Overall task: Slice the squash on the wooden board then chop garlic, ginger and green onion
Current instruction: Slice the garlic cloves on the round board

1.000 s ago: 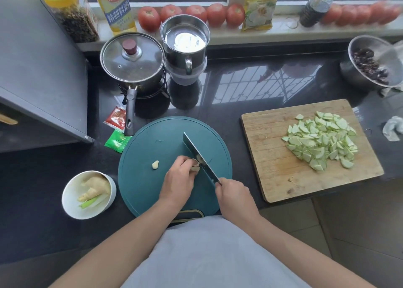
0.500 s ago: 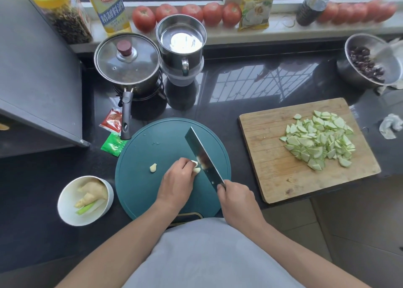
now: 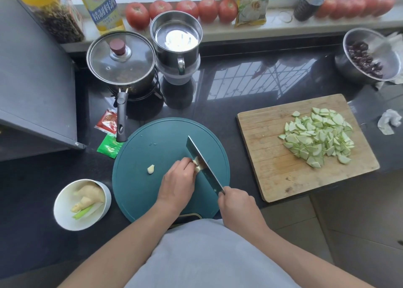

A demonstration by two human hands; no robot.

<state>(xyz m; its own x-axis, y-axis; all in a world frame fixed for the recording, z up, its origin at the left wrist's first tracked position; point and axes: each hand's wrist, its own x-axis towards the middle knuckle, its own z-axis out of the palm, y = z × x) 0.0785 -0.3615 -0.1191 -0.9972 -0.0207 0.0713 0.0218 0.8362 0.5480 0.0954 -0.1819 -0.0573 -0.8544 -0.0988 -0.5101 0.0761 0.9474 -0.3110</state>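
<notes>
Compared with the frames a second and half a second earlier, the knife [image 3: 204,164] lay at much the same angle across the teal round board [image 3: 139,189], and the left hand [image 3: 177,184] remained beside its blade; the spare garlic clove [image 3: 150,169] had not moved. The right hand [image 3: 236,204] gripped the knife handle, which its curled fingers hid entirely. The left hand's fingers were curled down onto the garlic being cut [image 3: 197,165], pinning it against the flat of the blade; only a pale sliver showed past the fingertips, so how much had been sliced could not be made out. Whether the edge touched the board was unclear. The spare clove lay apart, left of the left hand. Sliced squash [image 3: 319,139] was heaped on the far right part of the wooden board [image 3: 274,167]. Ginger [image 3: 91,195] and green onion [image 3: 81,214] sat in the white bowl [image 3: 63,218] at the near left, the onion partly hidden under the ginger.
</notes>
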